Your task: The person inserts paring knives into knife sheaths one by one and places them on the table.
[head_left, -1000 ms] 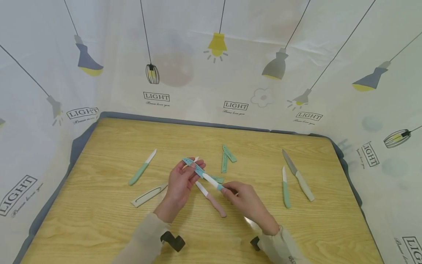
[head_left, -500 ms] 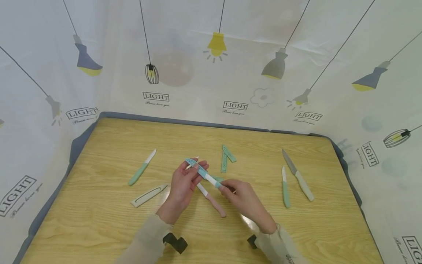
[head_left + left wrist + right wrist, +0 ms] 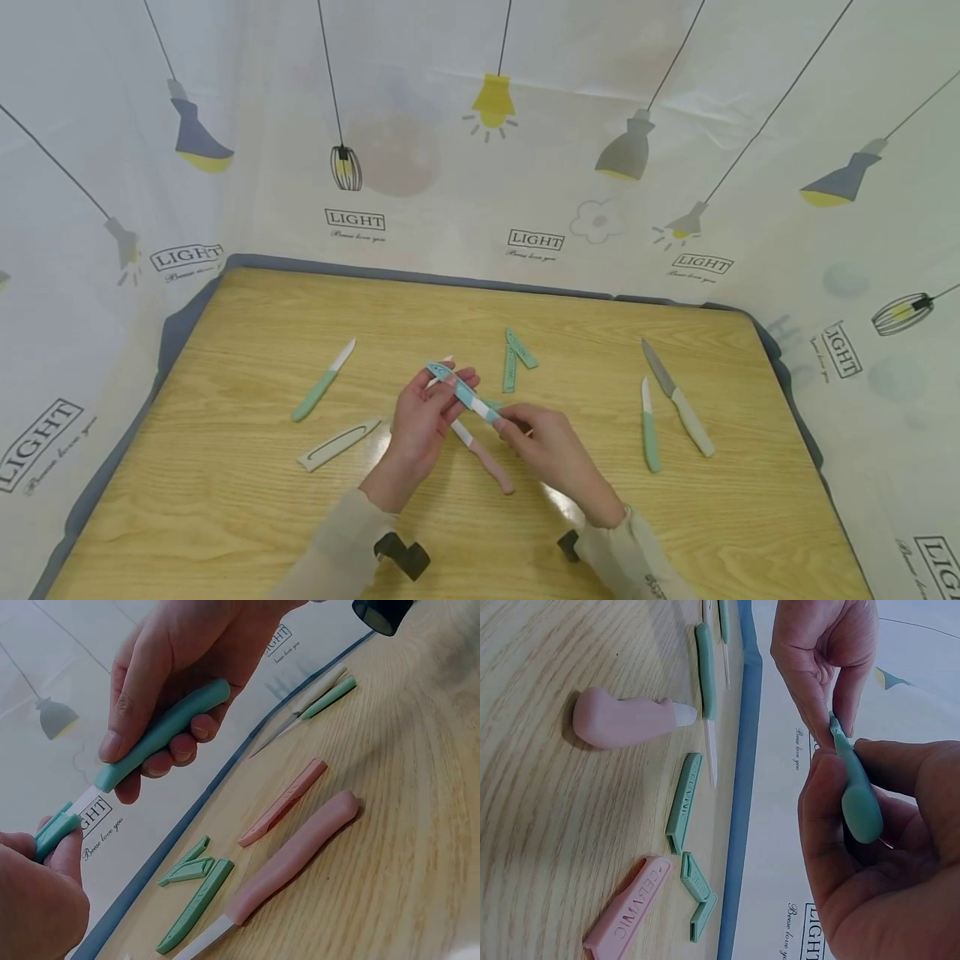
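Observation:
My left hand [image 3: 422, 408] holds a blue-green blade sheath [image 3: 450, 382] between thumb and fingers, above the middle of the table. My right hand [image 3: 551, 442] grips the teal handle [image 3: 161, 735] of a knife, thumb along its upper side. The white blade [image 3: 84, 801] runs into the sheath's mouth, with a short stretch bare between sheath and handle. Below the hands lies a pink-handled knife [image 3: 491, 468], its white blade pointing towards the left hand. A pink sheath [image 3: 283, 802] rests near it, hidden behind the right hand in the head view.
Green sheaths [image 3: 510, 367] lie farther back on the wooden table [image 3: 225, 500]. At the left are a green knife [image 3: 322, 392] and a cream sheath [image 3: 339, 444]. Towards the right lie another green knife [image 3: 650, 433] and a larger cream-handled knife [image 3: 692, 421]. A printed curtain [image 3: 450, 275] surrounds the table.
The blade has slid deeper into the sheath, leaving less of it bare. My left hand has moved slightly right and the right hand slightly left, drawing closer together.

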Available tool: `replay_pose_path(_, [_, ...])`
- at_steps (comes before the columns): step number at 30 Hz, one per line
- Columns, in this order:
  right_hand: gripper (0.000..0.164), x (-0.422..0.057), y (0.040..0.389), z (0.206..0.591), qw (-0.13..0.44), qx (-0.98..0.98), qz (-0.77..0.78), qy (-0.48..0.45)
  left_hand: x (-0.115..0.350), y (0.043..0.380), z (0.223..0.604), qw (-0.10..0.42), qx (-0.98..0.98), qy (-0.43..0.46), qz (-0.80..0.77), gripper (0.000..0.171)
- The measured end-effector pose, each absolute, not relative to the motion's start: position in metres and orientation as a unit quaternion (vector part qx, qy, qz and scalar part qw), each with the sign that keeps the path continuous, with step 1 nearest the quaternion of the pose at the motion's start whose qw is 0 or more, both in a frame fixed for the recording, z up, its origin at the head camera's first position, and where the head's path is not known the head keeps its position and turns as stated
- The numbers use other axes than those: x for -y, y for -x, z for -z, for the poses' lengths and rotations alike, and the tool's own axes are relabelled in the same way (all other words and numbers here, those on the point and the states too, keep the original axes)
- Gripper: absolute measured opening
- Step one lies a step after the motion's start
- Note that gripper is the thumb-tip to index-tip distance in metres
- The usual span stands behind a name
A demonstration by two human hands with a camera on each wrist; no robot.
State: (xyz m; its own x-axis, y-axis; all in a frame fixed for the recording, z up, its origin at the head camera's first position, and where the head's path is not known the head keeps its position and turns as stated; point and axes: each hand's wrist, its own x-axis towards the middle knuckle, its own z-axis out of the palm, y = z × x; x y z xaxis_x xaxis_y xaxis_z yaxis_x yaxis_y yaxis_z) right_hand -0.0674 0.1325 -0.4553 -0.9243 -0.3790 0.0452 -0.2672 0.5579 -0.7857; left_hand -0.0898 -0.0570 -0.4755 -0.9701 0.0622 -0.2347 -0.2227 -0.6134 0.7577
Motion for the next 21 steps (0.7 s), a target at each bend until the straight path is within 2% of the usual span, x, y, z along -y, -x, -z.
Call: replay_pose_path(21, [0.020,-0.1246,0.0705,0.4523,0.080,-0.879,0.440,0.165,0.0490,0.0850,0.4780,0.082,-0.423,0.098,-0.897,0.030])
